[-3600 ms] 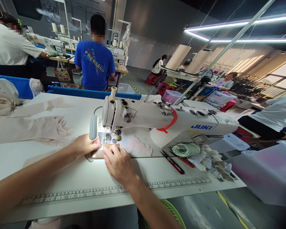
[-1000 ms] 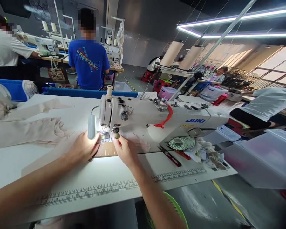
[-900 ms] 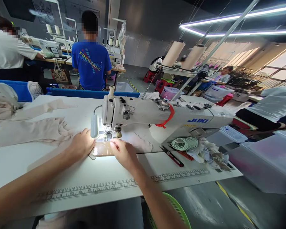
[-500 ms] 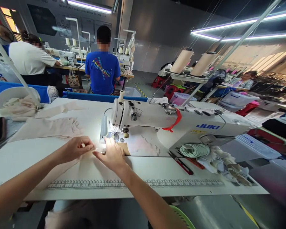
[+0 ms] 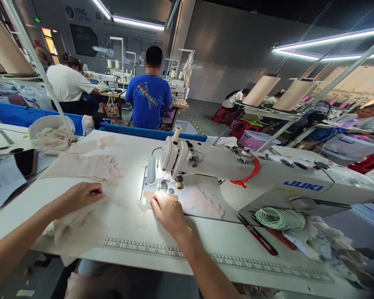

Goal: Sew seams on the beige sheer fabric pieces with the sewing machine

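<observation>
My left hand (image 5: pixel 85 194) is closed on a thin, sheer beige fabric piece (image 5: pixel 81 234), which hangs from it over the table's front edge. In front of the sewing machine's needle area, my right hand (image 5: pixel 168 209) has its thumb and fingers pinched together. A small clear strip (image 5: pixel 143 204) shows at those fingertips and curls out to the left, beside a tan patch on the machine bed. The white sewing machine (image 5: pixel 205 160) stands just beyond, its lamp shining on this spot. Its needle is hard to make out.
Beige fabric pieces (image 5: pixel 81 166) lie at the left, near a fabric-filled white bin (image 5: pixel 71 122) and a phone (image 5: pixel 28 160). Scissors (image 5: pixel 258 236), a coil of pale green cord (image 5: pixel 280 219) and scraps lie right. A ruler tape (image 5: pixel 149 248) runs along the front. Co-workers sit beyond.
My hands have moved apart: the left has drawn away to the left with the beige fabric, while the right stays by the needle area. The camera view has turned left.
</observation>
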`<move>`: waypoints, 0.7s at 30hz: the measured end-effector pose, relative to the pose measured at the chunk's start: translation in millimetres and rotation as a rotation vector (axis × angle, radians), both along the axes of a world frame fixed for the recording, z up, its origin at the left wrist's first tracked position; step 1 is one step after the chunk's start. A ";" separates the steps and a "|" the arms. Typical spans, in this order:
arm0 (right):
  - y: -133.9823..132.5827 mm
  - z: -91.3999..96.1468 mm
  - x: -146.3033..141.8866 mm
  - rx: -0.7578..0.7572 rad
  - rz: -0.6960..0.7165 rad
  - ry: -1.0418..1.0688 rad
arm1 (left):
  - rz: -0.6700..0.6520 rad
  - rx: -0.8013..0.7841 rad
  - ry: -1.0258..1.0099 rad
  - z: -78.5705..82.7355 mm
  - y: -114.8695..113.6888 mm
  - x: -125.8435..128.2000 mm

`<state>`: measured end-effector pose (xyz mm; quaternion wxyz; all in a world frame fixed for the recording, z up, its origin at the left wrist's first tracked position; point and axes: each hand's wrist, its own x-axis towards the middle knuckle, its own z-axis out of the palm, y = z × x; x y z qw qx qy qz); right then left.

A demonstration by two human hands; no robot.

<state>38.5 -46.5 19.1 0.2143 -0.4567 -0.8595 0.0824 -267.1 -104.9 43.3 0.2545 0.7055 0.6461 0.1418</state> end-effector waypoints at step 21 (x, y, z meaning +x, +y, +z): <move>-31.0 7.3 30.9 0.162 0.176 -0.096 | 0.319 0.249 -0.240 41.3 8.4 27.8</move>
